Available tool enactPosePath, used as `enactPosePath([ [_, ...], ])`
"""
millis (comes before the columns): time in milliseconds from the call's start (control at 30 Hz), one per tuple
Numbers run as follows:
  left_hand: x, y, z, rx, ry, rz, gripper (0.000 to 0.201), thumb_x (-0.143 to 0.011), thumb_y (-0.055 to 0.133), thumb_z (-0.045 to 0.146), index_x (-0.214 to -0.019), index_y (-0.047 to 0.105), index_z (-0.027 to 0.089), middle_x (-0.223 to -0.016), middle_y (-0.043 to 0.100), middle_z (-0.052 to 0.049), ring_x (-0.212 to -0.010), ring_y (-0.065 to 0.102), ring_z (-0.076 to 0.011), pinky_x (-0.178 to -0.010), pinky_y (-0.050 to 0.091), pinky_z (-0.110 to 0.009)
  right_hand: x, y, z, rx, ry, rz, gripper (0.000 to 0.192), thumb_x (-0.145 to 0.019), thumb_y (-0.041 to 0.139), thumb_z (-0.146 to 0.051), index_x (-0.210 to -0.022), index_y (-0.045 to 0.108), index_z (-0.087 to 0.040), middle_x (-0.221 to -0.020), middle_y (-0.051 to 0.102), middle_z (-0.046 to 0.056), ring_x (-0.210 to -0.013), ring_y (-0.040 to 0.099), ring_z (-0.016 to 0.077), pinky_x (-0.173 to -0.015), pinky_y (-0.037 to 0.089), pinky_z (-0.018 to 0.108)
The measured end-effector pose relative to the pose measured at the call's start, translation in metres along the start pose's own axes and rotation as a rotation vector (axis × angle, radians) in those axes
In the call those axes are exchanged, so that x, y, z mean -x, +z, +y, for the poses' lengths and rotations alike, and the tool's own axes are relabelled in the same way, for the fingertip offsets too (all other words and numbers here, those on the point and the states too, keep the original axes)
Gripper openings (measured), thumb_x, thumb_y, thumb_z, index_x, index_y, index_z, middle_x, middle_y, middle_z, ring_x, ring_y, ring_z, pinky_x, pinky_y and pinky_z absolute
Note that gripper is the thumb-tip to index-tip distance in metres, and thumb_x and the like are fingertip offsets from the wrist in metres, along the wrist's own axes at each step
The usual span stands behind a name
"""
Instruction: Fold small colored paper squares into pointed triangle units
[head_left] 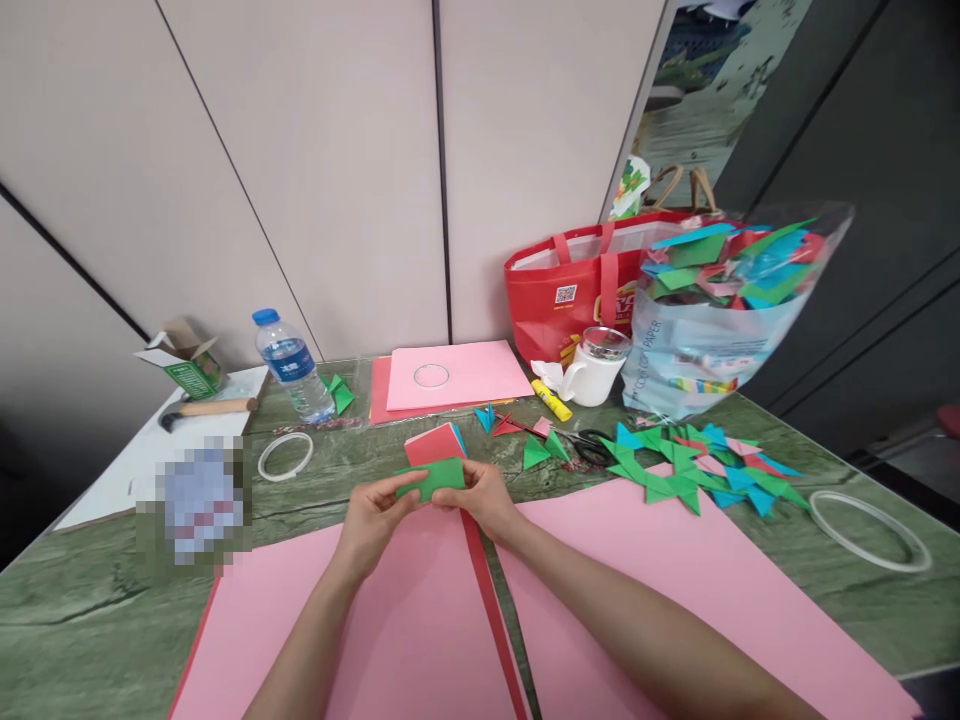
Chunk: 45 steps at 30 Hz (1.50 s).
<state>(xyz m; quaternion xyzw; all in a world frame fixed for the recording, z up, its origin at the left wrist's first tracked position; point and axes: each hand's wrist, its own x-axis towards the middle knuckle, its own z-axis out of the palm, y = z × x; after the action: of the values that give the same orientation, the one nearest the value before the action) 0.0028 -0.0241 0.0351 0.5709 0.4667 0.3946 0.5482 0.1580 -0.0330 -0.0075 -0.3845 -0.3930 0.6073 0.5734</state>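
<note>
Both hands hold a small green paper rectangle (439, 476) above the table's middle. My left hand (373, 517) pinches its left end and my right hand (484, 497) pinches its right end. Just behind it lies a small stack of red, pink and blue paper squares (434, 441). Large pink sheets (420, 620) lie under my forearms, with a red strip (491, 600) between them.
Folded green, blue and pink paper triangles (694, 467) lie at the right, scissors (589, 443) and a yellow glue stick (551, 400) behind. A white mug (596, 372), a clear bag of folded pieces (720, 310), a red bag (577, 290), a water bottle (292, 365), tape rings (285, 456) and a hammer (206, 408) stand around.
</note>
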Motion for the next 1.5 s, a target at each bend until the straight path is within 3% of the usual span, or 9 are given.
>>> enactPosePath([
  [300,-0.006,-0.005,-0.010,0.044,0.003,0.098,0.033,-0.059,0.069,0.028,-0.090,0.068,0.016,-0.073,0.071,-0.005,-0.067,0.063,-0.0198,-0.061,0.050,-0.028,-0.003,-0.002,0.002,-0.029,-0.053,0.081,0.022,-0.053,0.074,-0.025,-0.067,0.061,-0.015,-0.056,0.062,-0.002,-0.050,0.055,0.0102,-0.053,0.045,0.023],
  [600,-0.008,-0.007,-0.016,0.121,0.000,0.064,0.033,-0.059,0.069,0.026,-0.091,0.067,0.016,-0.076,0.070,-0.005,-0.068,0.063,-0.0185,-0.065,0.050,-0.029,-0.004,-0.002,0.004,-0.025,-0.060,0.124,0.022,-0.052,0.075,-0.023,-0.065,0.060,-0.015,-0.054,0.062,-0.002,-0.048,0.055,0.0097,-0.051,0.043,0.022],
  [833,-0.006,-0.003,-0.009,-0.103,0.028,0.141,0.027,-0.055,0.070,0.026,-0.080,0.071,0.016,-0.063,0.068,-0.002,-0.058,0.059,-0.0170,-0.053,0.046,-0.024,0.000,0.000,0.003,0.133,-0.100,-0.022,0.024,-0.060,0.068,-0.025,-0.079,0.058,-0.016,-0.065,0.062,-0.001,-0.057,0.057,0.0127,-0.056,0.047,0.025],
  [1033,-0.001,0.004,-0.001,-0.202,0.059,0.079,0.022,-0.056,0.068,0.024,-0.077,0.072,0.017,-0.069,0.070,-0.003,-0.059,0.058,-0.0161,-0.053,0.044,-0.023,0.002,0.001,0.007,0.273,-0.095,-0.033,0.024,-0.056,0.070,-0.022,-0.073,0.053,-0.016,-0.061,0.057,-0.004,-0.054,0.054,0.0115,-0.050,0.044,0.022],
  [1367,-0.006,-0.002,-0.010,-0.218,0.087,0.133,0.026,-0.056,0.066,0.026,-0.079,0.071,0.015,-0.049,0.061,0.002,-0.044,0.050,-0.0114,-0.039,0.036,-0.020,0.001,-0.001,0.000,0.095,0.029,-0.137,0.039,-0.061,0.067,-0.036,-0.091,0.052,-0.017,-0.071,0.066,0.002,-0.065,0.065,0.0190,-0.059,0.051,0.031],
  [1500,-0.007,-0.003,-0.010,-0.192,0.077,0.162,0.028,-0.058,0.066,0.023,-0.085,0.069,0.016,-0.053,0.062,0.002,-0.047,0.053,-0.0124,-0.042,0.039,-0.020,0.000,-0.001,0.000,0.048,0.014,-0.151,0.037,-0.065,0.062,-0.033,-0.098,0.050,-0.019,-0.073,0.066,0.002,-0.067,0.066,0.0190,-0.061,0.051,0.032],
])
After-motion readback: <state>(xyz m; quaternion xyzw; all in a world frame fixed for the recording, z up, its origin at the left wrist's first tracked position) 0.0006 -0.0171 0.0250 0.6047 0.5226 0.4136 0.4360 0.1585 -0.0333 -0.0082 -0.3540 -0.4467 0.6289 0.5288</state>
